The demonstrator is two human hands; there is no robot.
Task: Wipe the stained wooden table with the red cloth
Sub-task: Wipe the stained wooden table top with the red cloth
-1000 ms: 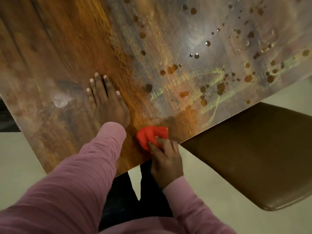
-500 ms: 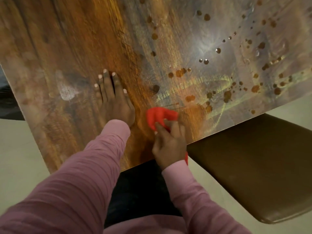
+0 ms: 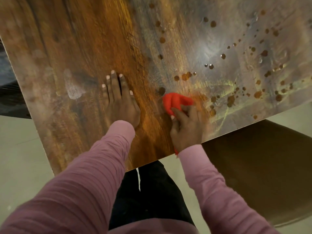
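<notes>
The cloth point(image 3: 175, 101) lies bunched on the surface point(image 3: 84, 39) close to its near edge, gripped by the right hand point(image 3: 185, 129) with curled fingers point(image 3: 194, 113). The left hand point(image 3: 119, 102) rests flat, holding nothing. So bunched, the cloth may smear the stains point(image 3: 230, 100) on its right instead of lifting them. Open room lies far and right; the chair point(image 3: 261, 166) sits just past the near edge.

Dim, warm indoor light. Overhead glare patch on table point(image 3: 211, 49) twd far right corner. Left hand point(image 3: 118, 102) casts soft shadow leftward. Right hand point(image 3: 185, 129) & red cloth point(image 3: 175, 102) blurry. Wide-angle bend at frame edges.
</notes>
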